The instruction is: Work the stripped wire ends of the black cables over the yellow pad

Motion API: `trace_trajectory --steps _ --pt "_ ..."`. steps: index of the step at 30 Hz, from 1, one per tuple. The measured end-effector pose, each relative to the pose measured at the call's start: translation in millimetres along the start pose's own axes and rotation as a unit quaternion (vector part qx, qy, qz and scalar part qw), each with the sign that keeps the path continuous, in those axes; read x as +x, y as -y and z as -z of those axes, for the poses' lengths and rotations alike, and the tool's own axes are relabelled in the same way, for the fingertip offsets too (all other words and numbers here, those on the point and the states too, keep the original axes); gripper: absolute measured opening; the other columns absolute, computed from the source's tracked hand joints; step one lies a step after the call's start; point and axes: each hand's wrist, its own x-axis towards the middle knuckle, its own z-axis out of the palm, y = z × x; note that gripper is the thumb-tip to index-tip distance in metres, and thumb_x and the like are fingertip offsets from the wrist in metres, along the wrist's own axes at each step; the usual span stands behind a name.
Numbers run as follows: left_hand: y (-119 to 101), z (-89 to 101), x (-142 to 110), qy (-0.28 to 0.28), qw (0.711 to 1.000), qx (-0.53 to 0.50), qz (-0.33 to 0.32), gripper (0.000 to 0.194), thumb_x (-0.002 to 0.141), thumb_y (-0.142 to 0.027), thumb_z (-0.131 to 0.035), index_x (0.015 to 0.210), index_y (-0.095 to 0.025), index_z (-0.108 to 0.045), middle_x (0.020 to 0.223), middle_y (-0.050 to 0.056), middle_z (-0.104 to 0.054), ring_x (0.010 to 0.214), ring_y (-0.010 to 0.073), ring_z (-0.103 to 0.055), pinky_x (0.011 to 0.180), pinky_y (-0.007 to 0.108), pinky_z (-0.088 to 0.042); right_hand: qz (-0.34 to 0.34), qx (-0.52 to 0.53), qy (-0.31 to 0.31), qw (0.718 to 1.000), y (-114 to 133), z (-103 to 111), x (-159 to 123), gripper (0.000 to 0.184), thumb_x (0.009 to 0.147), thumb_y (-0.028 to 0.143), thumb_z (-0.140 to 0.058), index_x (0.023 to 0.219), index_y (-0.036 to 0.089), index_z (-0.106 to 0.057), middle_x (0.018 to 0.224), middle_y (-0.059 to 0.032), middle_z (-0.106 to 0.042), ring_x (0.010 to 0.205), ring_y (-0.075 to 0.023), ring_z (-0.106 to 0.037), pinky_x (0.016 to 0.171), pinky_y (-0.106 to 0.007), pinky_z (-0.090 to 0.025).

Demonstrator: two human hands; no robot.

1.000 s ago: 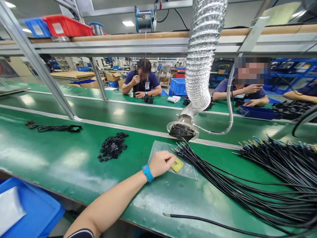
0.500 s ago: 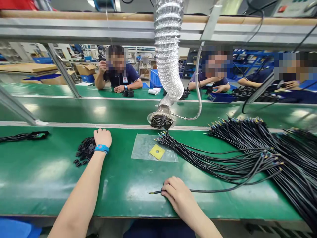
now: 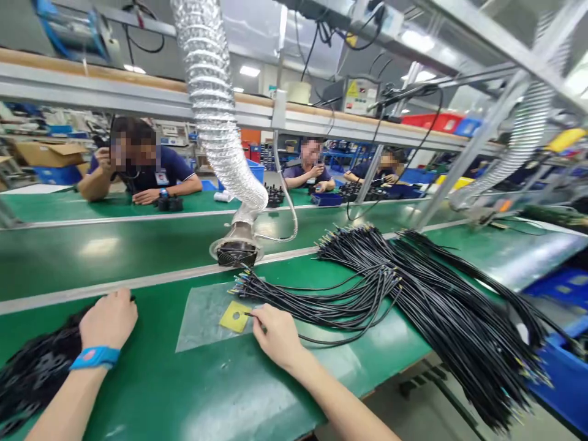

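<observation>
My right hand [image 3: 278,337] pinches a black cable [image 3: 321,342] close to its end. The cable's tip reaches the edge of a yellow square pad [image 3: 234,316] with a hole in its middle. Under the pad lies a clear plastic bag [image 3: 197,324]. At the left, my left hand [image 3: 109,320], with a blue wristband, is closed beside a pile of small black parts [image 3: 41,361]. A dark bit shows at its fingertips, seemingly one of those small parts; the fingers hide most of it.
A bundle of black cables [image 3: 294,303] lies right of the pad, with a larger heap [image 3: 413,306] beyond. A fume duct [image 3: 214,104] hangs over the green bench [image 3: 220,392]. Several co-workers sit opposite. A blue bin [image 3: 563,367] stands at the right.
The view has swung to the right. My right hand has carried the cable end forward from the bench front to the yellow pad. My left hand has come off the top of the pile to its side.
</observation>
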Motion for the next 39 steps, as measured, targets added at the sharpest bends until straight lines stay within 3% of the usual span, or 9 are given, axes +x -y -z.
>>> trace_trajectory --steps 4,8,13,18,21,26,31,39 --pt "0 -12.9 5 0.023 0.998 -0.064 0.0 0.026 0.084 -0.025 -0.029 0.08 -0.024 -0.055 0.087 0.003 -0.07 0.084 0.0263 -0.063 0.067 0.035 -0.045 -0.032 -0.016 -0.015 0.999 -6 -12 -4 0.017 0.091 0.019 -0.052 0.094 0.021 -0.068 0.079 -0.0008 -0.067 0.065 -0.0121 -0.062 0.062 -0.022 -0.042" --pt "-1 -21.6 6 0.005 0.986 -0.16 -0.039 0.039 0.082 -0.033 -0.021 0.097 -0.027 -0.056 0.088 0.005 -0.07 0.091 0.0325 -0.062 0.07 0.04 -0.046 -0.047 0.004 -0.004 0.999 -7 -13 -10 0.019 0.096 0.029 -0.053 0.089 0.023 -0.07 0.078 0.0005 -0.069 0.068 -0.0124 -0.064 0.061 -0.022 -0.041" --pt "-11 -27.8 6 0.002 0.975 -0.221 -0.024 0.042 0.08 -0.04 -0.019 0.095 -0.033 -0.057 0.091 0.001 -0.067 0.095 0.0303 -0.062 0.072 0.039 -0.048 -0.062 0.032 0.004 0.998 -8 -14 -9 0.019 0.096 0.026 -0.053 0.089 0.022 -0.07 0.081 0.0005 -0.069 0.073 -0.0128 -0.064 0.065 -0.021 -0.043" --pt "-21 -14.9 -2 -0.016 0.978 -0.209 -0.019 0.029 0.082 -0.032 -0.031 0.093 -0.025 -0.057 0.107 0.007 -0.067 0.097 0.0282 -0.062 0.077 0.038 -0.05 -0.045 0.057 0.013 0.997 -7 -15 -8 0.015 0.094 0.022 -0.055 0.087 0.021 -0.068 0.083 -0.0008 -0.068 0.074 -0.0134 -0.062 0.066 -0.022 -0.043" --pt "-27 -2.6 -9 -0.013 0.975 -0.214 -0.052 0.028 0.082 -0.024 -0.038 0.098 -0.016 -0.06 0.104 0.014 -0.067 0.097 0.028 -0.063 0.081 0.035 -0.049 -0.049 0.088 -0.001 0.995 -7 -15 -9 0.017 0.094 0.021 -0.052 0.087 0.019 -0.067 0.082 -0.0022 -0.066 0.072 -0.0133 -0.06 0.066 -0.022 -0.043" --pt "-31 -5.0 -11 -0.027 0.97 -0.231 -0.066 0.03 0.085 -0.022 -0.04 0.106 -0.015 -0.062 0.101 0.012 -0.065 0.092 0.0244 -0.062 0.081 0.031 -0.047 -0.022 0.11 -0.026 0.993 -12 -20 -9 0.022 0.096 0.025 -0.049 0.087 0.018 -0.069 0.083 -0.0041 -0.065 0.072 -0.0145 -0.061 0.066 -0.024 -0.044" --pt "-34 -10.7 -13 -0.025 0.951 -0.299 -0.071 0.033 0.086 -0.023 -0.043 0.108 -0.014 -0.065 0.099 0.01 -0.062 0.084 0.0212 -0.06 0.08 0.03 -0.047 0.014 0.061 -0.026 0.998 -10 -24 -6 0.03 0.1 0.028 -0.043 0.091 0.018 -0.069 0.084 -0.0059 -0.064 0.076 -0.0162 -0.06 0.068 -0.026 -0.046" --pt "-43 -7.8 -10 -0.022 0.891 -0.446 -0.079 0.04 0.088 -0.019 -0.038 0.115 -0.012 -0.066 0.092 0.008 -0.058 0.082 0.0181 -0.058 0.083 0.03 -0.048 0.117 -0.087 0.046 0.988 -7 -28 -1 0.033 0.099 0.015 -0.038 0.087 0.016 -0.068 0.079 -0.0062 -0.059 0.071 -0.0167 -0.054 0.064 -0.027 -0.04"
